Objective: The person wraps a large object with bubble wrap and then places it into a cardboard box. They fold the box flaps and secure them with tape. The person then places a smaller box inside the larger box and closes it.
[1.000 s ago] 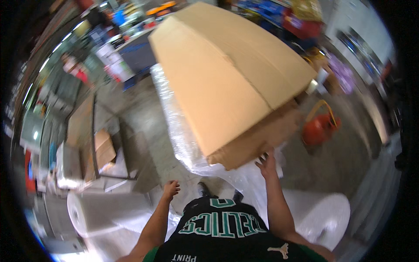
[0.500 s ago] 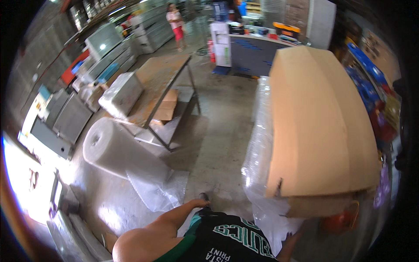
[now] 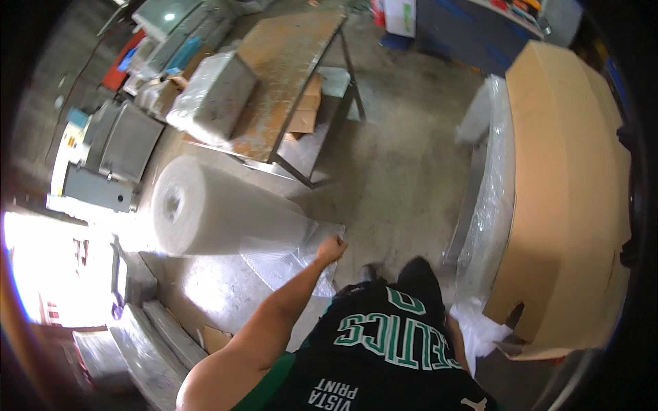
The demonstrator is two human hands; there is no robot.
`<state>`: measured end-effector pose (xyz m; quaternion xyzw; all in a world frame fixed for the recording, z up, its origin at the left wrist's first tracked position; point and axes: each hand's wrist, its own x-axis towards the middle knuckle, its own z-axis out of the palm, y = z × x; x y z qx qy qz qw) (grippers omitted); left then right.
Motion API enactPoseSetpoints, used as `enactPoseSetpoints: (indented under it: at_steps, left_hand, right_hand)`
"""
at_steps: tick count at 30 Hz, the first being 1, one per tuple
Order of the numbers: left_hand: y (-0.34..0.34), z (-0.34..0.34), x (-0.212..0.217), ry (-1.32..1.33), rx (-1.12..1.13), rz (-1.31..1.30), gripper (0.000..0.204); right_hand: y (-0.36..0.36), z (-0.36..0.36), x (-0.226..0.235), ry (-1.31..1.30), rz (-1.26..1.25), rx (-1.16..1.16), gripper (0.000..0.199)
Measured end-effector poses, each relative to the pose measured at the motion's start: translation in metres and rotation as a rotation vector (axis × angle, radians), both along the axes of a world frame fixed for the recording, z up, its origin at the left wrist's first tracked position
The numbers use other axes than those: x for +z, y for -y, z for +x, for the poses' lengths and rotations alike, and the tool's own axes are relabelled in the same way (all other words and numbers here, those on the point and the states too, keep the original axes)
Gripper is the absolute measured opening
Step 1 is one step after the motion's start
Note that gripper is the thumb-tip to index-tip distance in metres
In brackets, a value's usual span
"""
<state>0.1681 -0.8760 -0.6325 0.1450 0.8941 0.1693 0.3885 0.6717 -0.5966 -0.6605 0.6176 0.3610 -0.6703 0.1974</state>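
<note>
A thick roll of bubble wrap [image 3: 233, 205] lies on the floor to my left, its loose end [image 3: 291, 264] spread toward my feet. My left hand [image 3: 332, 250] is over the edge of that loose end, fingers curled; whether they grip the film is not clear. On my right stands a tall wrapped item with a large brown cardboard sheet [image 3: 562, 198] and clear bubble wrap [image 3: 488, 205] along its side. My right forearm [image 3: 459, 339] hangs beside a bunched flap of white film [image 3: 483, 330] at its lower corner; the fingers of that hand cannot be made out.
A worn table [image 3: 288, 75] with a plastic-wrapped box [image 3: 214, 96] on it stands ahead left, cardboard on its lower shelf. Metal cabinets [image 3: 130, 140] line the left side. Wrapped flat panels [image 3: 147, 356] lie at lower left. A dark counter [image 3: 459, 34] stands far ahead.
My view has tilted down and turned. My left hand has moved forward from beside my body to the loose end of the bubble wrap. The cardboard-covered item now sits farther right in view.
</note>
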Motion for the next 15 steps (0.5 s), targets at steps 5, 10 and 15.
enactPoseSetpoints:
  at_steps: [5,10,15]
  left_hand:
    - [-0.054,-0.095,-0.006,-0.155,-0.055,0.043,0.053]
    - [-0.085,-0.178,-0.032,-0.028,0.016,0.103,0.057]
    - [-0.114,-0.29,-0.079,0.072,-0.136,-0.256,0.058]
  right_hand:
    - [-0.015,-0.088,-0.057,-0.163,-0.155,-0.201,0.072]
    - [-0.055,-0.219,-0.095,-0.201,-0.21,-0.32,0.069]
    - [-0.164,-0.369,-0.114,-0.118,0.155,-0.103,0.063]
